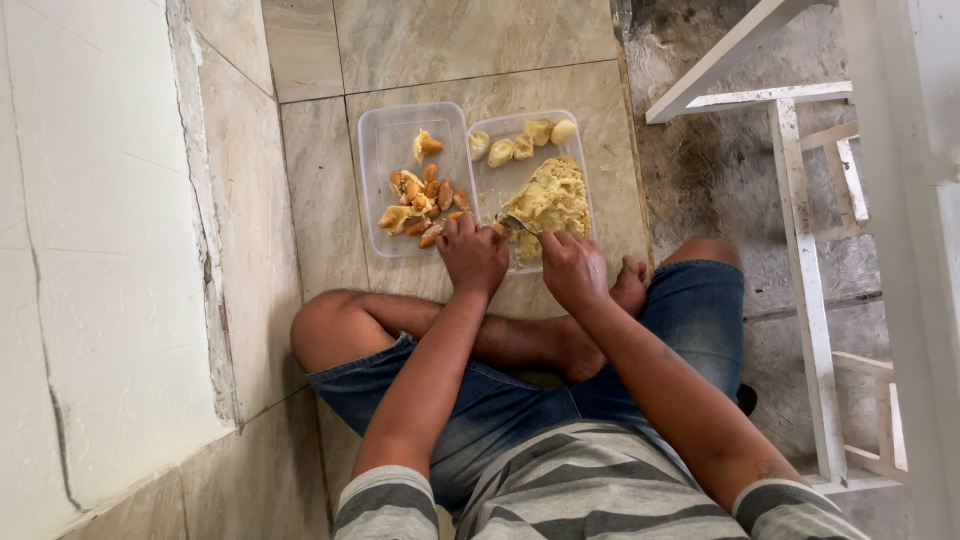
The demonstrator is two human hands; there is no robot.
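- Pulp [552, 200]: a pale yellow mashed heap filling the near half of the right tub [585, 170]; it reads as the finished product, and it is the largest mass in view.
- Whole pieces [522, 140]: five or so pale lobes in a row along the far end of the right tub, apart from the heap; judged not yet worked.
- Seeds [425, 205]: orange-brown, glossy, piled in the near half of the left tub [372, 180]; one more [427, 146] lies alone toward the far end; judged to be the discard from pieces already stripped.
- Judgement on progress: well past half; the heap and seed pile outweigh the pieces left.
- Right hand [572, 268]: at the near rim of the right tub, fingers curled narrow; a small dark object [515, 223] shows at the heap's near left edge between the two hands; which hand grips it I cannot tell.
- Left hand [472, 255]: knuckles up, fingers bent close, at the near edge where the two tubs meet, touching or just over the seeds; what it holds, if anything, is hidden.
- Tubs: clear plastic, side by side and touching, on the tiled floor [310, 180].
- Person seated cross-legged near the tubs; bare foot [628, 285] just right of the right hand.
- White wooden frame [800, 230] stands to the right; pale wall [90, 250] to the left.
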